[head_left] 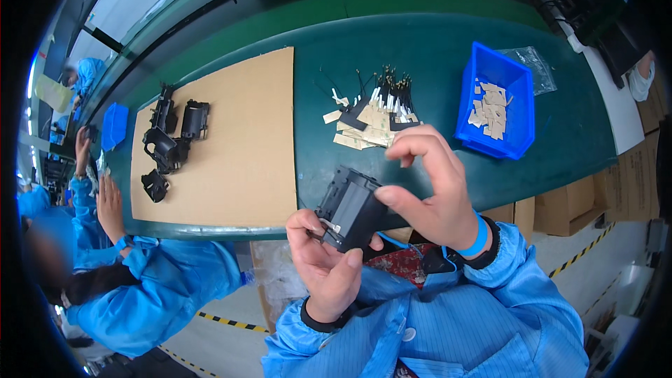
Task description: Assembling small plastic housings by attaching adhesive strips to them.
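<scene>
My left hand is closed around the lower end of a black plastic housing, tilted above the table's near edge. A small white-and-silver piece shows on the housing close to my left fingers. My right hand, with a blue band at the wrist, is at the housing's upper right corner. Its thumb and forefinger are apart, nothing visible between them; the thumb tip is at the housing's edge, and whether it touches I cannot tell. Beyond the hands lie black antenna cables with white ends and tan adhesive pieces.
A blue bin at right holds tan pieces; a clear plastic bag lies behind it. At left, a cardboard sheet carries several black plastic housings. A co-worker in blue sits left. Cardboard boxes stand at right.
</scene>
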The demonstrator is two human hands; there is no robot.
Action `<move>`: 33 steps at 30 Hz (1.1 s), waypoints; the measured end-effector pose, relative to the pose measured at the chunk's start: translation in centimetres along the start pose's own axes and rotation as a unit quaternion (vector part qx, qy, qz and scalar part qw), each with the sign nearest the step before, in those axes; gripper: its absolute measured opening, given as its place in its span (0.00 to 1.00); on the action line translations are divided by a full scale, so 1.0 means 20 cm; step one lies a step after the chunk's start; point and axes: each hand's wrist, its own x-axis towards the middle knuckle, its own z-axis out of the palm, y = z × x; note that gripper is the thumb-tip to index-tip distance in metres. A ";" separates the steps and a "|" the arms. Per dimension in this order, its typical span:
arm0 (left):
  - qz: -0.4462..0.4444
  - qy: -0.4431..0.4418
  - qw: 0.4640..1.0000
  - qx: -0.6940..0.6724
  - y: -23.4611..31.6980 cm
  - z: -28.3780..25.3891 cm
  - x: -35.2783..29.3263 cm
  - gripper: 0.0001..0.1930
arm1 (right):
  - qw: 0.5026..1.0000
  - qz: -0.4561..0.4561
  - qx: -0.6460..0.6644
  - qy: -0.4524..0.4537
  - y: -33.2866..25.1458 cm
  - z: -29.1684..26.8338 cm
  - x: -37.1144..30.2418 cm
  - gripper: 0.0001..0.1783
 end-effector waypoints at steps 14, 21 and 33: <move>-0.020 -0.056 0.998 0.034 -0.02 0.08 -0.06 0.29 | 0.980 0.090 0.146 -0.102 -0.06 0.03 -0.04 0.23; 0.001 -0.003 0.996 0.094 0.00 0.14 0.05 0.29 | 0.996 -0.052 0.068 0.019 -0.09 0.00 -0.01 0.26; -0.105 0.040 0.993 0.028 0.15 0.05 0.14 0.34 | 0.989 -0.051 0.095 -0.097 -0.07 0.06 0.06 0.24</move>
